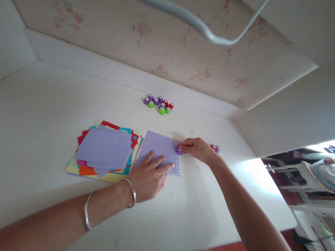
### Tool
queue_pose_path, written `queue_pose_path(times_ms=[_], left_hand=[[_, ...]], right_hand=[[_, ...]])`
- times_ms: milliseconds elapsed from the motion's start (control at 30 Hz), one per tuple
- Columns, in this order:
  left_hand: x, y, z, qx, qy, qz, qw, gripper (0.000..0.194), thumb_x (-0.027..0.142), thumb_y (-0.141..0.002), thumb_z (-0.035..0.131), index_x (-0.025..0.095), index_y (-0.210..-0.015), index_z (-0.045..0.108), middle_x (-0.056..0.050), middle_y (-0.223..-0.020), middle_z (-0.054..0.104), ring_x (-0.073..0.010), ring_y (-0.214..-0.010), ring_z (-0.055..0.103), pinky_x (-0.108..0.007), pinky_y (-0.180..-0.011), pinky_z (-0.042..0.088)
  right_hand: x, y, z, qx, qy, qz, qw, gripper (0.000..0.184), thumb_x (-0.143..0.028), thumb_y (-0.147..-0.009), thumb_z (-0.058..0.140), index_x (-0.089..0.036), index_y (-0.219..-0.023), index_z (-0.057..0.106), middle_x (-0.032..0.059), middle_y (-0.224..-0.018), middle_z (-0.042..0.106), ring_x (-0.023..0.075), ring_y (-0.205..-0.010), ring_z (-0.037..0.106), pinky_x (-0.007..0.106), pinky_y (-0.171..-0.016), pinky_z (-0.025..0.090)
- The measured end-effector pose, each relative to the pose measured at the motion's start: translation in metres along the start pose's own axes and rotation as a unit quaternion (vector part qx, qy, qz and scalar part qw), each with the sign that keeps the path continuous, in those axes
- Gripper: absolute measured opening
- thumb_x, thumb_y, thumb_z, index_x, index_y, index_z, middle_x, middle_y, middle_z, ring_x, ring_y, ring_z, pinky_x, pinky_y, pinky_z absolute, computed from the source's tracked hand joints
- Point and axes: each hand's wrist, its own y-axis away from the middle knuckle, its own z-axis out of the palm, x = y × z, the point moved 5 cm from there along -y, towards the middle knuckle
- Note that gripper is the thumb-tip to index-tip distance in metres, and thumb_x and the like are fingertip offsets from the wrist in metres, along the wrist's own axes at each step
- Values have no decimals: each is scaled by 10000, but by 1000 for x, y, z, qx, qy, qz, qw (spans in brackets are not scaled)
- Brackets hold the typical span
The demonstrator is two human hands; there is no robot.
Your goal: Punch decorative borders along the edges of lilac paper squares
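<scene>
Rests the left hand palm down on a purple sheet, fingers spread across its lower part and closed on nothing. Grips a purple punch between the thumb and fingers of the right hand. Locates the punch at the right edge of the sheet, close to the upper right corner. Cannot tell from this view the pressed or released state of the punch, being largely covered by the fingers. Shows a line of small pale marks along the same edge, running from below the punch to the lower right corner.

Note, just left of the sheet, a stack of coloured paper — loosely piled, with purple pieces uppermost and red, teal, orange, pink and pale yellow edges protruding. Note, beyond the sheet and near the back of the white tabletop, a cluster of punches in purple, green and red. Note also, beyond the right wrist and partly hidden by it, a smaller group of red and purple punches.
</scene>
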Motion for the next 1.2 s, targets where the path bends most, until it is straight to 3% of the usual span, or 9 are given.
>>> queue_pose_path(times_ms=[333, 767, 1000, 1200], left_hand=[[0, -1, 0, -13, 11, 0, 1000, 327, 260, -1006, 405, 199, -1127, 702, -1, -1428, 549, -300, -1328, 430, -565, -1139, 188], [0, -2, 0, -14, 3, -2, 1000, 342, 262, -1016, 391, 174, -1208, 660, -24, -1416, 560, -282, -1318, 446, -547, -1137, 202], [0, -1, 0, -8, -5, 4, 1000, 341, 267, -1019, 385, 187, -1097, 707, -10, -1422, 554, -286, -1311, 457, -544, -1130, 209], [-1, 0, 0, -4, -8, -1, 1000, 333, 266, -1016, 391, 187, -1126, 695, -19, -1403, 572, -276, -1307, 463, -540, -1126, 233]], right_hand=[[0, -8, -2, -5, 22, 46, 999, 202, -388, -696, 752, -199, -700, 681, 8, -609, 692, 142, -552, 625, 248, -523, 482], [5, -4, 3, -7, -10, 50, 999, 141, -301, -764, 724, -188, -773, 640, 32, -727, 712, 145, -653, 656, 259, -621, 522], [7, -2, 6, -18, -34, 20, 999, 148, -321, -773, 706, -199, -817, 634, 16, -739, 693, 140, -649, 644, 278, -641, 538], [6, 3, 5, -39, -62, 5, 997, 182, -369, -833, 653, -219, -922, 707, 34, -860, 740, 171, -806, 699, 311, -769, 556]])
